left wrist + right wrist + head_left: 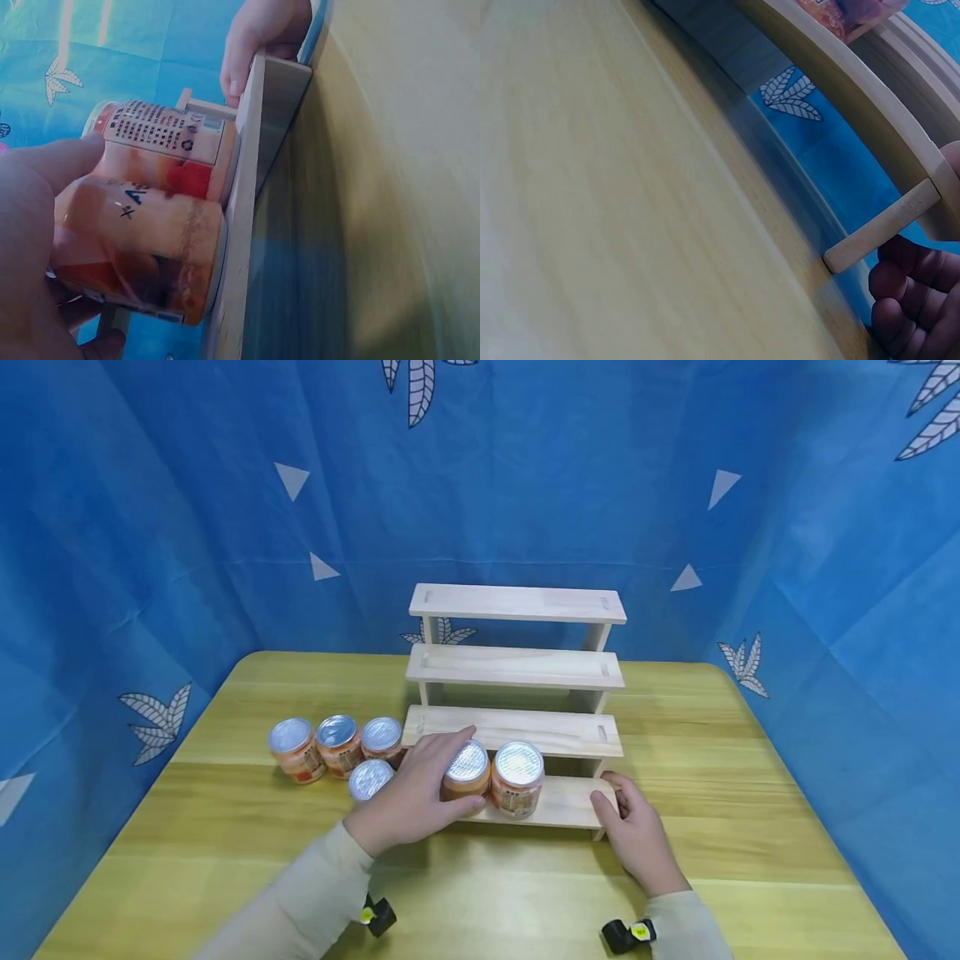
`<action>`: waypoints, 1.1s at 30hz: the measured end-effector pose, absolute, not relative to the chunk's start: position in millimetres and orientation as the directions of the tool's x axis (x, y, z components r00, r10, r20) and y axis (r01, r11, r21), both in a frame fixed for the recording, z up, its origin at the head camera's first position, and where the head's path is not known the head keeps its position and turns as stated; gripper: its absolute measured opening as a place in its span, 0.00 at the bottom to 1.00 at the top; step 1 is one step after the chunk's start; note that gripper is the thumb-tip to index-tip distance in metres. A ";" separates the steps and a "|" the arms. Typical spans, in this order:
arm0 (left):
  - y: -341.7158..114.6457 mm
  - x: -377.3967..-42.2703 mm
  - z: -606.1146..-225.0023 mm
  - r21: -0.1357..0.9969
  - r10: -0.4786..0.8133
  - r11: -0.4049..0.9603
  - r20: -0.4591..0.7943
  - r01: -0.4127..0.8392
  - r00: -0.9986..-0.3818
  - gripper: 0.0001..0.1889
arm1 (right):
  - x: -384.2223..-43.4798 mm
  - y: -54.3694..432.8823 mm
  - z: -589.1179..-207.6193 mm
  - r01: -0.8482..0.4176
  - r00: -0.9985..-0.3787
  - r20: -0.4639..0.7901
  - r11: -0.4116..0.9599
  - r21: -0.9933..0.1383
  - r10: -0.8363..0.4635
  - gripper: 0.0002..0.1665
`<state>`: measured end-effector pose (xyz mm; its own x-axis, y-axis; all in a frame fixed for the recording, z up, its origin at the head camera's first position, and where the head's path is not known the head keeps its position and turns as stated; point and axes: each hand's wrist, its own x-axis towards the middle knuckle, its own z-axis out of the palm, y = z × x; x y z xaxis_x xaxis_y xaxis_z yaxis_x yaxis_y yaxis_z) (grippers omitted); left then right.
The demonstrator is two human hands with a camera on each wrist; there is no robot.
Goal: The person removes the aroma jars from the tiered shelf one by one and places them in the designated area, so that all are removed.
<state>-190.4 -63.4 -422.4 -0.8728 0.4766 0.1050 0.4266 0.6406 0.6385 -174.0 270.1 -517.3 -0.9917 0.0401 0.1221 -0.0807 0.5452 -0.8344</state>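
My left hand (412,793) holds a fruit-labelled can (467,768) with a silver lid, thumb at its front. The can (142,255) stands upright on the lowest step of a pale wooden stepped rack (517,602). Right beside it is a second can (517,781), close to my thumb in the left wrist view. At the right end of that step, my right hand (637,835) grips the board, with the thumb on top. Curled fingers (907,292) show below the board, next to the rack's leg (885,229).
Several more cans stand on the wooden table (750,827) left of the rack, among them a can (297,752) at the far left and a can (369,779) partly behind my left hand. Blue patterned cloth (525,485) encloses the back and sides.
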 end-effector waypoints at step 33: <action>-84.7 -181.7 -436.3 0.687 0.321 0.626 0.205 0.370 -0.924 0.48 | -173.9 268.7 -519.1 -0.088 -0.991 0.129 0.539 -0.838 0.040 0.25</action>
<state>-181.7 -84.7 -436.3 -0.9244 0.3213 0.2054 0.3701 0.6256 0.6868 -173.9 268.7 -519.1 -0.9908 0.0396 0.1294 -0.0879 0.5390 -0.8377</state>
